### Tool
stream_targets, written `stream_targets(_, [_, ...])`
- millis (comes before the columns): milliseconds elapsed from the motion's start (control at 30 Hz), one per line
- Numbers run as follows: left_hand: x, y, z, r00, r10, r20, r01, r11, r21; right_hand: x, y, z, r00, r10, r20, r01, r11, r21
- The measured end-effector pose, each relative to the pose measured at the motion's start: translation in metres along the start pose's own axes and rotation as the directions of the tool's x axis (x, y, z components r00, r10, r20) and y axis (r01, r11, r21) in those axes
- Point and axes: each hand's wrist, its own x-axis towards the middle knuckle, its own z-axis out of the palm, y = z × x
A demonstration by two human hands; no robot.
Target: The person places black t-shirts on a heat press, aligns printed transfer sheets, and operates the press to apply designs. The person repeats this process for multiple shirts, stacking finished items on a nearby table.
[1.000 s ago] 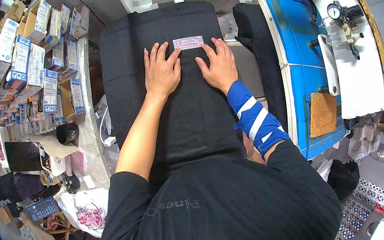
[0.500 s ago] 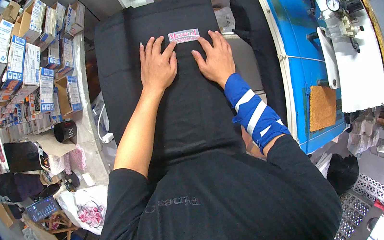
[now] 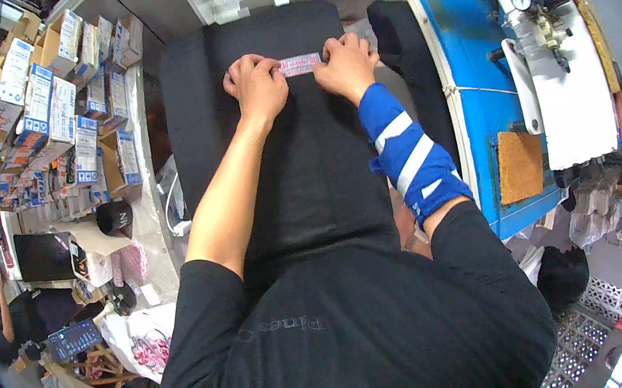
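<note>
Matte black cloth (image 3: 307,163) is stretching out in front of you, running from your torso to the far end of the work surface. Near that far end, a small rectangular pale strip with pink-red lettering (image 3: 299,65) is lying crosswise on it, between your hands. Your bare left hand (image 3: 260,89) is resting at the strip's left end, fingers bent and drawn in narrow. Your right hand (image 3: 347,70) is mirroring it at the right end, also curled. Both seem to be touching the strip's ends, but you are hiding the fingertips, so whether they are pinching it or only pressing, I cannot tell.

Judging by its look, you are dealing with something light, thin and bendable, perhaps slick on its face and prone to creasing; its two short ends are offering the safest hold. The cloth is probably behaving softly, and may be wrinkling if you are pushing sideways.

Farther out, a blue fabric wrap with white stripes (image 3: 412,153) is covering your right forearm. Beyond it, a long blue slab with a pale edge (image 3: 476,78) is running alongside, carrying a square brown pad (image 3: 520,165). Leftward, stacked white-and-blue cardboard boxes (image 3: 39,96) are crowding the side table.
</note>
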Motion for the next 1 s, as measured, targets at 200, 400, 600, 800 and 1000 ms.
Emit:
stream_targets(200, [-0.042,-0.022,0.011,0.988,0.097,-0.118,-0.092,0.995,0.045,-0.098,0.011,-0.045,0.867,-0.325,-0.378,0.456,0.823,0.338])
stream_targets(400, [-0.050,-0.020,0.013,0.981,0.153,-0.115,-0.143,0.985,0.092,-0.235,0.049,-0.127,0.907,-0.055,-0.416,0.260,0.852,0.454])
stream_targets(600, [-0.052,-0.022,0.013,0.988,0.139,-0.072,-0.124,0.975,0.184,-0.262,0.164,-0.237,0.606,0.062,-0.793,-0.069,0.997,0.025])
stream_targets(800, [-0.051,-0.017,0.012,0.990,0.136,-0.045,-0.124,0.971,0.207,-0.259,0.258,-0.265,0.698,0.137,-0.703,-0.327,0.934,-0.143])
stream_targets(1000, [-0.050,-0.014,0.013,0.995,0.099,-0.013,-0.093,0.960,0.263,-0.252,0.302,-0.247,0.772,-0.064,-0.632,-0.175,0.935,-0.310])
